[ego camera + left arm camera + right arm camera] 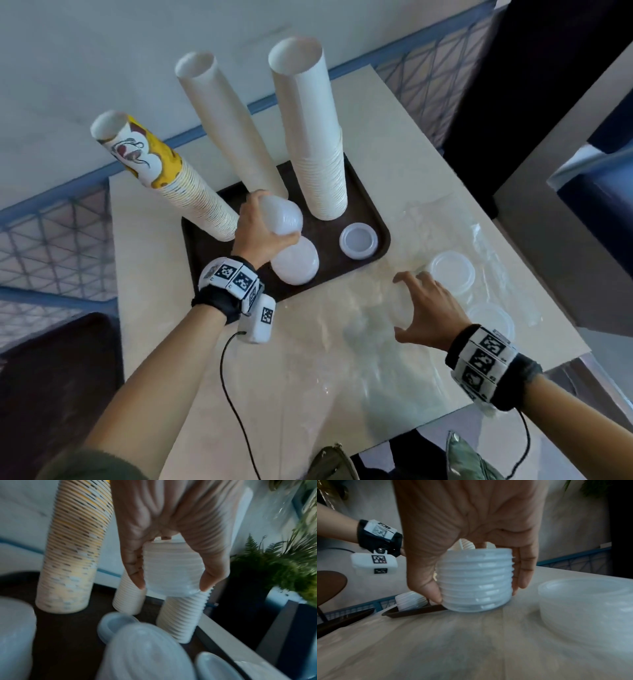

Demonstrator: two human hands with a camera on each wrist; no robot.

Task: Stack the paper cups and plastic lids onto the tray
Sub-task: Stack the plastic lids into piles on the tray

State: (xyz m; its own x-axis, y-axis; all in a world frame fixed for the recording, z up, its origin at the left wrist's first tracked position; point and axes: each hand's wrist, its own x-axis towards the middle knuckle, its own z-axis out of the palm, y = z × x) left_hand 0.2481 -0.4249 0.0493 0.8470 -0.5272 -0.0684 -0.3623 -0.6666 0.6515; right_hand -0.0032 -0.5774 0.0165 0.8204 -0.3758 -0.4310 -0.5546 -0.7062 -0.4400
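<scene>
Lid stacks (475, 580) in both hands

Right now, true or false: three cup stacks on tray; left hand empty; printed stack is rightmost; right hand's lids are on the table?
1. Three cup stacks stand on the tray. True.
2. The left hand is empty. False: it holds a lid stack over the tray.
3. The printed cup stack is rightmost. False: leftmost.
4. The right hand grips a second lid stack on the table, off the tray. True.
</scene>
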